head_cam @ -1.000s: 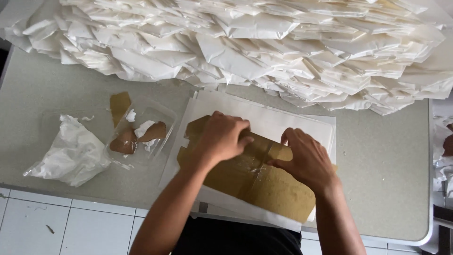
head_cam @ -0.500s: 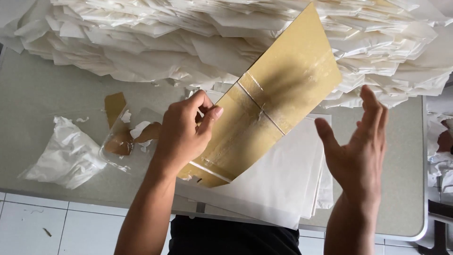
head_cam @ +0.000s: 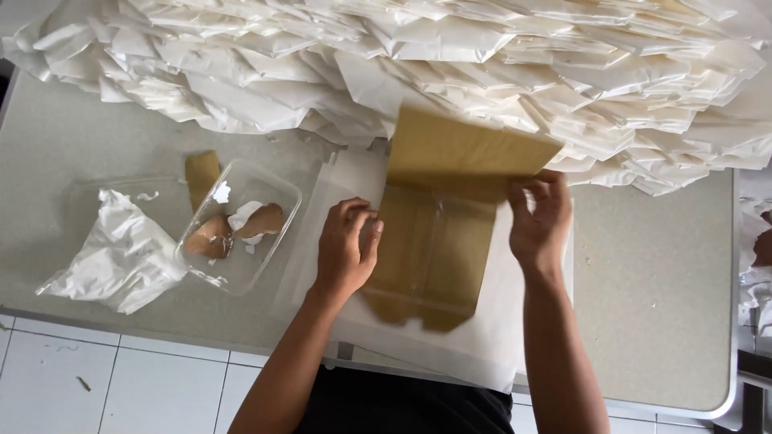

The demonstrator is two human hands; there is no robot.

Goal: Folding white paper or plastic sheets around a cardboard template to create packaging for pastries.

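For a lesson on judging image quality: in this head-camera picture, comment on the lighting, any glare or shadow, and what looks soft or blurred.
Head view: even, soft daylight; the pile of white folded papers is bright, nearly washed out; faint glare on the clear plastic tray; soft shadow under the brown cardboard between left hand and right hand; hands slightly soft, table sharp.
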